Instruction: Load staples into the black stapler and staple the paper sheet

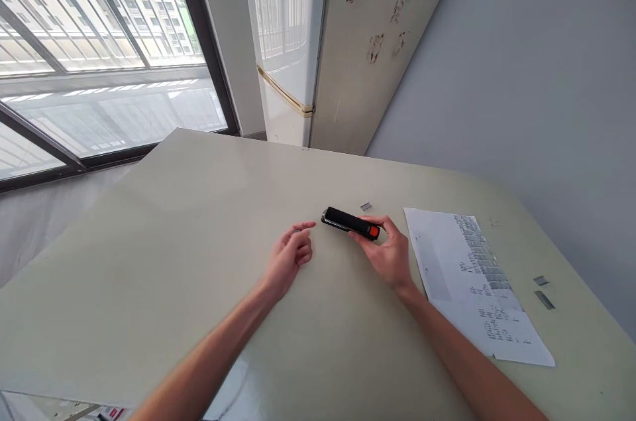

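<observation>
My right hand (390,252) is closed around the rear of a black stapler (348,221) with a red patch at its near end. The stapler is held slightly tilted above the table, its front pointing left. Left of it is my left hand (291,254), index finger stretched toward the stapler's front and the other fingers curled. A small grey strip of staples (297,231) shows between thumb and fingers there, mostly hidden. Fingertip and stapler are a small gap apart. Another strip of staples (366,206) lies on the table just beyond the stapler.
Printed paper sheets (437,262) lie to the right on the pale table (149,262). Farther right are two more staple strips (544,300). A fridge (285,43) stands past the table's far edge, beside a grey wall (521,76). Windows are at left.
</observation>
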{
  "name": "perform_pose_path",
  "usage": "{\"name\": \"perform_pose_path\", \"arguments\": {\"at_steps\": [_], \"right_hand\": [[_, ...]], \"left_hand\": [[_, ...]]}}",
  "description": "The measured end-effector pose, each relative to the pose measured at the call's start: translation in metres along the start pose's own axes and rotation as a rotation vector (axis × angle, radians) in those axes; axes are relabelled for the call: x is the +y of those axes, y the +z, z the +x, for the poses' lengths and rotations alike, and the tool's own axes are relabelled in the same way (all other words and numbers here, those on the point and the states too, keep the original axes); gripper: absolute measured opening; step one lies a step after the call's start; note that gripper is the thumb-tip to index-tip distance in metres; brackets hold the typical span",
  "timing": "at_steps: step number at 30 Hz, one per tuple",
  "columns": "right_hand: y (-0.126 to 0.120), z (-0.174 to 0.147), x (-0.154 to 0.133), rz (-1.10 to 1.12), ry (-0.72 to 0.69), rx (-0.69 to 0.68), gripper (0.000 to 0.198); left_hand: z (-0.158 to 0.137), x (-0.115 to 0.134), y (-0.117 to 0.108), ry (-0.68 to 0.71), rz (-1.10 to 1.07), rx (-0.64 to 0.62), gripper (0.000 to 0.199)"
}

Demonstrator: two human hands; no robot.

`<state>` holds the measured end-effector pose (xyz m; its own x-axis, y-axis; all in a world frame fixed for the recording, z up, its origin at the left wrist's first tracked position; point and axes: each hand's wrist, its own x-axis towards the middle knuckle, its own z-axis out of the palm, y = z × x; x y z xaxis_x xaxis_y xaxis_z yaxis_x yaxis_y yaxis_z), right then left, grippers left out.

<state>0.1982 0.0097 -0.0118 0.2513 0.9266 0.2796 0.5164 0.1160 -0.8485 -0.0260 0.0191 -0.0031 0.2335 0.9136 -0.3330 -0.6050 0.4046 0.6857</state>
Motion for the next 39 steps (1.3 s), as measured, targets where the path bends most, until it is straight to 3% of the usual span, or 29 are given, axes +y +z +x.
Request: {"name": "perform_pose_path", "arguments": {"at_steps": [2, 6, 12, 16, 18, 21, 24, 28, 33, 36, 39], "right_hand": [[0.012, 0.013, 0.003, -0.029, 0.023, -0.02, 0.031], [0.039, 0.036, 0.009, -0.058, -0.016, -0.065, 0.034], [0.065, 0.059, 0.007, -0.059, -0.085, -0.129, 0.032], [0.058, 0.048, -0.011, -0.075, -0.209, -0.095, 0.033], [0.05, 0.035, -0.022, -0.093, -0.38, -0.104, 0.032], [0.042, 0.014, -0.035, -0.171, -0.614, -0.25, 0.033], [0.04, 0.001, -0.037, -0.267, -0.665, -0.337, 0.032], [0.036, -0.006, -0.036, -0.289, -0.664, -0.332, 0.023], [0.004, -0.007, -0.033, -0.269, -0.654, -0.302, 0.025], [-0.037, -0.004, -0.012, -0.311, -0.589, -0.21, 0.027], [-0.089, -0.002, 0.026, -0.403, -0.437, -0.035, 0.026]], "left_hand": [[0.005, 0.007, -0.003, -0.061, -0.138, 0.001, 0.024], [0.01, 0.015, -0.008, -0.104, -0.27, 0.006, 0.035], [0.009, 0.016, -0.005, -0.151, -0.322, 0.039, 0.044], [0.008, 0.013, -0.005, -0.161, -0.302, 0.001, 0.044], [0.009, 0.01, -0.007, -0.17, -0.278, -0.048, 0.046], [0.009, 0.005, -0.009, -0.204, -0.235, -0.156, 0.049], [0.008, 0.002, -0.01, -0.247, -0.175, -0.277, 0.055], [0.006, 0.003, -0.008, -0.307, -0.11, -0.359, 0.062], [0.005, 0.004, -0.006, -0.343, -0.035, -0.365, 0.068], [0.007, 0.007, -0.004, -0.357, -0.015, -0.315, 0.067], [0.008, 0.01, -0.003, -0.354, 0.011, -0.261, 0.062]]}}
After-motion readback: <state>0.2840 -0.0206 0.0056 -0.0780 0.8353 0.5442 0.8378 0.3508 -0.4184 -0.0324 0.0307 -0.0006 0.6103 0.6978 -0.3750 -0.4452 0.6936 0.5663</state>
